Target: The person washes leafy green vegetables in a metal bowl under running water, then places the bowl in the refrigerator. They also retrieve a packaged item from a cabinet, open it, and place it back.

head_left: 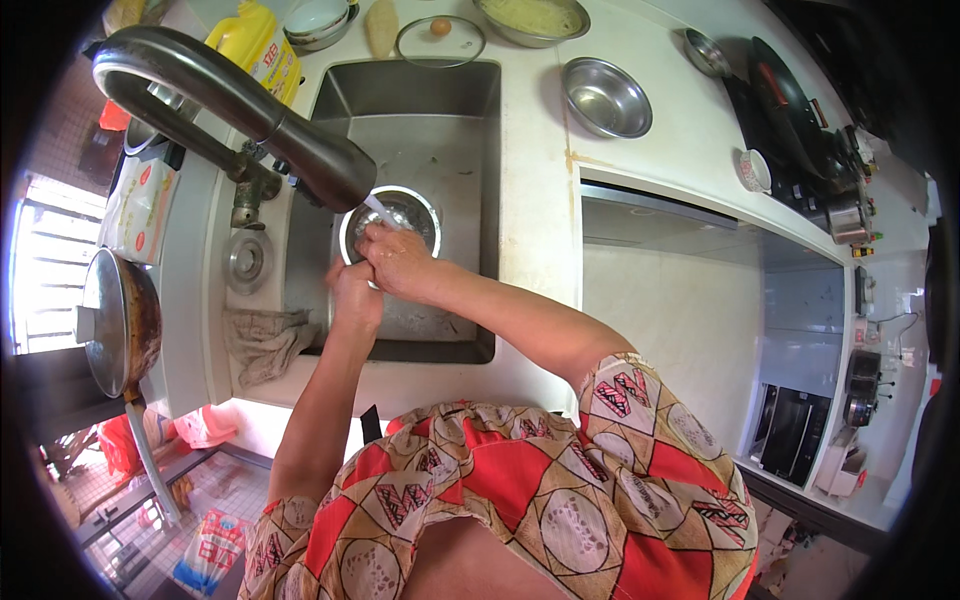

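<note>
A round metal bowl (436,232) stands in the stainless steel sink (440,315), under the dark tap (325,160). Water streams from the spout into it. At the bowl's near left edge, my left hand (353,288) is closed on the rim, its fingers partly smeared by motion. My right hand (402,264) reaches over the near rim, with its fingers down in the bowl beside the stream. The right fingertips are blurred by water, and whether they hold anything is hidden.
A metal basin (606,97) sits on the counter right of the sink. Behind the sink are a glass lid (460,45) with an egg (440,27), and a bowl of pale shreds (535,17). A grey rag (265,345) lies on the left edge, near a lidded pan (120,320).
</note>
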{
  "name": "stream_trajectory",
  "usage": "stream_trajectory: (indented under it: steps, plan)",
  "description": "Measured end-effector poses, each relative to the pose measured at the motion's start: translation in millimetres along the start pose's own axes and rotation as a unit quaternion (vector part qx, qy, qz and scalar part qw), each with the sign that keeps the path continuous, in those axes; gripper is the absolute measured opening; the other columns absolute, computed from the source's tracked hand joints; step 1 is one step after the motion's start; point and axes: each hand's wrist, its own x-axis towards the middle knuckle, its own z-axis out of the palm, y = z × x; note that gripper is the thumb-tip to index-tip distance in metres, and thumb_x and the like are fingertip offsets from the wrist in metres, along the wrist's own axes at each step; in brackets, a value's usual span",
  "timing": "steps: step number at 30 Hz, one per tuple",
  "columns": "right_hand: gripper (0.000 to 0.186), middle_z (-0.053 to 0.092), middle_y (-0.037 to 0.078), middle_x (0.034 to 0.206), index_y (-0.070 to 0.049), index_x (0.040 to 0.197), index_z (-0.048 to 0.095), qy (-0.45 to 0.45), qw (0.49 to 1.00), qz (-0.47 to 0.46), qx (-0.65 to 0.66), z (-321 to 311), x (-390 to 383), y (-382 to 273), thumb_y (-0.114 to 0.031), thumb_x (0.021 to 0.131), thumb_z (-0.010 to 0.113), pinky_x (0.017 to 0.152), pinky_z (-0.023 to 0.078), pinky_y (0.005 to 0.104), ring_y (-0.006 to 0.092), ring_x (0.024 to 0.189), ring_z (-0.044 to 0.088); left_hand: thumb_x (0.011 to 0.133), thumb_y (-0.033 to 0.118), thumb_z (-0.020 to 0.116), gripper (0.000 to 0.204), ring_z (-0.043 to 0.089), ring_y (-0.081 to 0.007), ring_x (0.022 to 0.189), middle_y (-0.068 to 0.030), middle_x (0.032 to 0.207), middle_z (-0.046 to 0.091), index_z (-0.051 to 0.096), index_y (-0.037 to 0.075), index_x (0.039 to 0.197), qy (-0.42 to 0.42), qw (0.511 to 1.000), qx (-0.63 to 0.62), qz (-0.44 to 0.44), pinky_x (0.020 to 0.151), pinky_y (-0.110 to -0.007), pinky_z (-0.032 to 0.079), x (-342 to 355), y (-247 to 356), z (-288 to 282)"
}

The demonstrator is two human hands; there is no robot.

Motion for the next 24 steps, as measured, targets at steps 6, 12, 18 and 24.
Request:
stream_trajectory:
  steps: [6, 12, 18, 24]
  plan:
    - [0.008, 0.061, 0.006, 0.082, -0.009, 0.069, 0.065, -0.18, 0.977, -0.079, -0.088, -20, -20, 6, -0.009, 0.065, 0.058, 0.063, 0.051, 0.0396, 0.0257, 0.086, 0.058, 0.051, -0.012, 0.044, 0.049, 0.055, -0.0157, 0.076, -0.0027, 0.087, 0.058, 0.059, -0.001, 0.095, 0.004, 0.998, 0.044, 0.046, 0.064, -0.026, 0.044, 5, 2, -21]
    - [0.02, 0.063, 0.003, 0.084, -0.004, 0.087, 0.067, -0.03, 0.968, 0.183, 0.17, -42, -31, 25, -0.005, 0.072, 0.053, 0.067, 0.046, 0.0311, 0.0185, 0.077, 0.057, 0.055, -0.015, 0.043, 0.047, 0.054, -0.0132, 0.076, -0.0022, 0.088, 0.059, 0.06, -0.001, 0.096, 0.06, 0.995, 0.031, 0.077, 0.069, -0.024, 0.042, 8, 15, -20]
    - [0.019, 0.059, 0.001, 0.078, 0.003, 0.086, 0.064, 0.115, 0.756, 0.437, 0.473, -41, -32, 27, -0.011, 0.076, 0.057, 0.061, 0.042, 0.0236, 0.0112, 0.067, 0.051, 0.071, -0.011, 0.057, 0.032, 0.06, -0.023, 0.085, -0.0146, 0.098, 0.059, 0.055, -0.006, 0.103, 0.109, 0.993, 0.016, 0.039, 0.076, -0.036, 0.05, 4, 10, -15]
    - [0.024, 0.062, 0.006, 0.079, 0.003, 0.09, 0.064, -0.039, 0.851, 0.379, 0.362, -44, -27, 9, -0.015, 0.075, 0.061, 0.064, 0.045, 0.0283, 0.0129, 0.069, 0.054, 0.07, -0.001, 0.069, 0.023, 0.058, -0.0159, 0.075, -0.0076, 0.087, 0.062, 0.061, -0.003, 0.092, 0.142, 0.987, 0.051, 0.05, 0.07, -0.03, 0.047, 11, 4, 0]
